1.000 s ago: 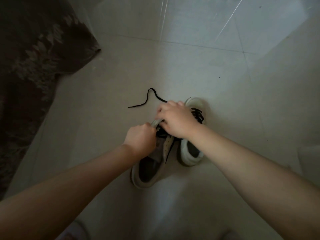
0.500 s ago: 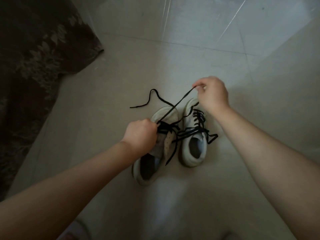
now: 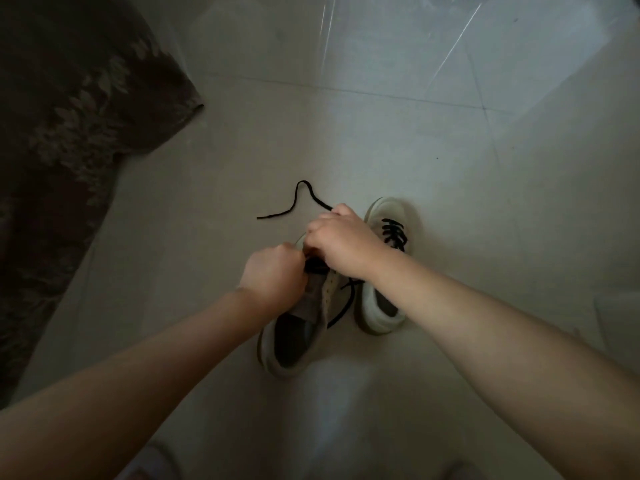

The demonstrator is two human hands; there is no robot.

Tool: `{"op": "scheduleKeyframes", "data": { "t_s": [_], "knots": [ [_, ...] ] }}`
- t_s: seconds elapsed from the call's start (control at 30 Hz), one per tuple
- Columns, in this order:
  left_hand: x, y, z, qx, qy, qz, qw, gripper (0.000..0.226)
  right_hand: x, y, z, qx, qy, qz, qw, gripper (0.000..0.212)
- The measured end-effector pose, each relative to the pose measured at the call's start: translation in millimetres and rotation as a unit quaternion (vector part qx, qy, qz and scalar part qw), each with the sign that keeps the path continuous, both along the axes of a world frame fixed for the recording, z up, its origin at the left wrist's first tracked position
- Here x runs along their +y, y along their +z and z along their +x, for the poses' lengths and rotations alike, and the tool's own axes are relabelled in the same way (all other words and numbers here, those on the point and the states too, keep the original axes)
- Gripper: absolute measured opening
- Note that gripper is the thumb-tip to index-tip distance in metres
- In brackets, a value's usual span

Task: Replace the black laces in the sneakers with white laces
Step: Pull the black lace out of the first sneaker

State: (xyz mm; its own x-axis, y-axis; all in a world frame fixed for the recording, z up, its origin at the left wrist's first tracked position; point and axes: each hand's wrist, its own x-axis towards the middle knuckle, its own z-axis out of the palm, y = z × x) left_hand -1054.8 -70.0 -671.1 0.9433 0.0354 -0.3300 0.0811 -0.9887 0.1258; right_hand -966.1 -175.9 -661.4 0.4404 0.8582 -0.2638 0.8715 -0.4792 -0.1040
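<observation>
The black lace is being taken out of the left sneaker (image 3: 294,327), which sits on the pale floor (image 3: 450,168) near the middle of the frame. This sneaker is held near its tongue by the left hand (image 3: 273,271), whose fingers are curled tight. The right hand (image 3: 341,237) is curled too and lies over the front of the same shoe; its fingers seem to be closed on the black lace (image 3: 294,202), but the exact pinch is hidden. One loose end of the lace is seen lying on the floor just above the hands, and another part hangs between the two shoes. The right sneaker (image 3: 388,265) stands just beside the first one and is laced in black. No white laces are seen. Next, the lace probably has to be pulled up and out of the next holes while the shoe is kept down. Lots of bare floor is left at the top and right of the frame for a long pull. A dark patterned cloth (image 3: 69,133) lies at the upper left, well apart from the shoes.
</observation>
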Motion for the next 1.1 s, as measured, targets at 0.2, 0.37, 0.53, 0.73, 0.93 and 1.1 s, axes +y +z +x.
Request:
{"op": "scheduleKeyframes", "data": {
  "t_s": [0.2,0.37,0.53,0.73,0.93,1.1],
  "knots": [
    [11.3,-4.2,-4.8,0.009,0.047,-0.020,0.999,0.025,-30.2,24.3,46.7,-0.036,-0.235,0.152,0.959,0.018],
    [9.6,-2.9,-0.4,-0.005,0.042,-0.025,0.999,0.024,-48.6,25.4,63.5,-0.040,-0.310,0.113,0.943,0.023],
    [4.6,-1.8,1.2,-0.011,0.023,-0.016,1.000,0.027,-14.3,9.6,15.8,0.050,-0.082,0.069,0.993,0.036],
    [3.1,-2.2,0.1,-0.018,0.015,-0.013,1.000,0.028,-1.4,-7.9,-1.4,-0.032,-0.031,0.009,0.999,0.026],
    [7.0,-4.4,-4.8,-0.014,0.033,-0.023,0.999,0.024,-30.7,12.7,39.1,-0.102,-0.217,0.062,0.969,0.032],
    [11.0,-13.2,-10.1,-0.010,0.066,-0.055,0.996,0.023,-54.3,15.7,49.6,-0.051,-0.261,0.084,0.960,0.035]
  ]
}}
